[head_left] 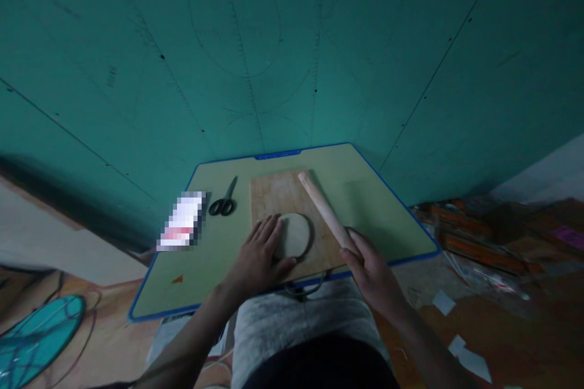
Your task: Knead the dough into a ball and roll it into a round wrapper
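Note:
A round, flat pale disc of what looks like dough (297, 236) lies on a wooden board (274, 193). My left hand (262, 252) rests over the disc's left edge, fingers stretched flat and the thumb apart along its near side. To the right, my right hand (367, 264) is closed around the near end of a plain wooden rolling pin (323, 209). The pin slants away to the upper left across the board's right side, apart from the disc. The part of the disc under my left fingers is hidden.
The board sits on a small blue-edged table (365, 176) against a green wall (292, 42). Black-handled scissors (223, 203) and a blurred-out white item (182, 222) lie left. A small orange triangle (177, 279) is near the front left. Clutter (474, 237) covers the floor at right.

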`<state>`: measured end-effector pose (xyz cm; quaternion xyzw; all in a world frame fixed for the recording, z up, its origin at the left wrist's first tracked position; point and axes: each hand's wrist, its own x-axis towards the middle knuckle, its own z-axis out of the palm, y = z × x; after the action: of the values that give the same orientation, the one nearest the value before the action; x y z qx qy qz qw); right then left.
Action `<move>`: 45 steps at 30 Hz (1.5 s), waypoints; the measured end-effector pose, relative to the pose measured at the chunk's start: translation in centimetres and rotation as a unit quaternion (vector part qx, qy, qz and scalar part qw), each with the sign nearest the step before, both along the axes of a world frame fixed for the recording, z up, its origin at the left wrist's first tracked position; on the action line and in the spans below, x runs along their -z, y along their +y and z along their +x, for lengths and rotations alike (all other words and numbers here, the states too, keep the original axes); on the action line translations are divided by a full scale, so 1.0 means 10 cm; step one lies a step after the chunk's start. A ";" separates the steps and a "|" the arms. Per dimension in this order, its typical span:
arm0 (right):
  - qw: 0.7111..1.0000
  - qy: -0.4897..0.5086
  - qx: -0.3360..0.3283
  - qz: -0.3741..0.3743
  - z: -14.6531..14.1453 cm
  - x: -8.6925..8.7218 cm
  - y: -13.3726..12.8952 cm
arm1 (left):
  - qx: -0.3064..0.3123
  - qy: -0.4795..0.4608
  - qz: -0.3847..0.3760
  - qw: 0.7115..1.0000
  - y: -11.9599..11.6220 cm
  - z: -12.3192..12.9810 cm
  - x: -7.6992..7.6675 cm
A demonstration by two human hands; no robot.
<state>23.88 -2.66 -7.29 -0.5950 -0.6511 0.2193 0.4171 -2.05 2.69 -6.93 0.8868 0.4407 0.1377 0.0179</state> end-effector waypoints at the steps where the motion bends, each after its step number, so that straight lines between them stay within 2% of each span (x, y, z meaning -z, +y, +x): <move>1: 1.000 -0.004 -0.003 0.000 -0.02 0.01 0.00 | -0.034 -0.002 0.007 0.999 -0.04 0.06 0.05; 3: 1.000 -0.017 -0.011 0.013 -0.02 0.01 0.03 | -0.087 -0.008 0.014 0.996 -0.13 0.14 0.11; 5: 0.998 -0.040 -0.029 0.031 0.02 -0.02 0.07 | -0.112 -0.024 0.005 0.993 -0.18 0.13 0.08; 8: 0.990 -0.110 -0.080 0.033 0.10 -0.11 0.17 | -0.145 -0.079 0.004 0.986 -0.10 -0.04 -0.14; 10: 0.976 -0.176 -0.128 0.030 0.13 -0.18 0.24 | -0.169 -0.117 0.040 0.978 0.01 -0.17 -0.31; 12: 0.959 -0.222 -0.170 0.035 0.11 -0.26 0.29 | -0.150 -0.122 0.051 0.980 0.12 -0.23 -0.40; 14: 0.950 -0.244 -0.190 0.041 0.05 -0.32 0.34 | -0.110 -0.093 0.036 0.989 0.20 -0.21 -0.38; 16: 0.944 -0.267 -0.190 0.044 -0.01 -0.38 0.38 | -0.075 -0.053 0.016 0.996 0.22 -0.17 -0.29; 20: 0.941 -0.268 -0.206 0.036 -0.13 -0.47 0.46 | -0.071 0.000 0.018 0.997 0.21 -0.08 -0.17; 26: 0.936 -0.298 -0.185 0.017 -0.34 -0.40 0.63 | -0.086 0.048 0.026 0.995 0.40 0.07 -0.31; 31: 0.930 -0.349 -0.112 0.017 -0.36 -0.45 0.88 | -0.050 0.052 0.014 0.997 0.55 0.12 -0.30; 34: 0.928 -0.364 -0.080 -0.023 -0.36 -0.50 1.03 | -0.084 0.050 -0.010 0.995 0.59 0.14 -0.29; 37: 0.926 -0.370 -0.057 -0.038 -0.38 -0.49 0.99 | -0.113 0.033 -0.015 0.993 0.50 0.16 -0.29; 42: 0.918 -0.390 -0.068 0.003 -0.38 -0.41 0.65 | -0.167 0.010 0.037 0.985 0.09 0.20 -0.29; 45: 0.924 -0.377 -0.071 0.008 -0.37 -0.38 0.75 | -0.187 0.010 0.040 0.981 0.05 0.24 -0.32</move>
<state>20.18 4.79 -3.50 -0.5826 -0.8024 0.0023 0.1292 0.40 3.22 -3.71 0.7900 0.5932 0.1474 -0.0479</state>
